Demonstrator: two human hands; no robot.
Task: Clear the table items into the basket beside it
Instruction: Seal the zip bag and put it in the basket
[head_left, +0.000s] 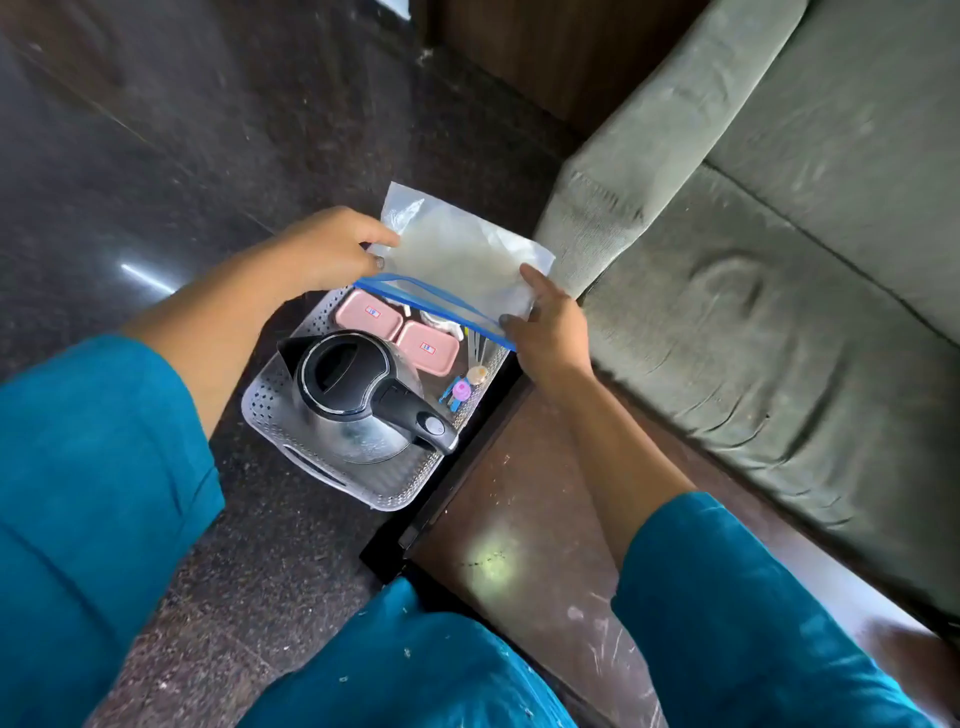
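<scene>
In the head view, at the centre of the frame, the left hand (327, 249) is pinching the left edge of a clear zip bag (457, 254), while the right hand (545, 322) is gripping its lower right corner by the blue zip strip. The bag is hanging over the upper end of the white basket (270, 405), which is sitting on the dark floor just beside the brown table (519, 499). A kettle (358, 395) and two pink boxes (369, 312) are lying in the basket.
</scene>
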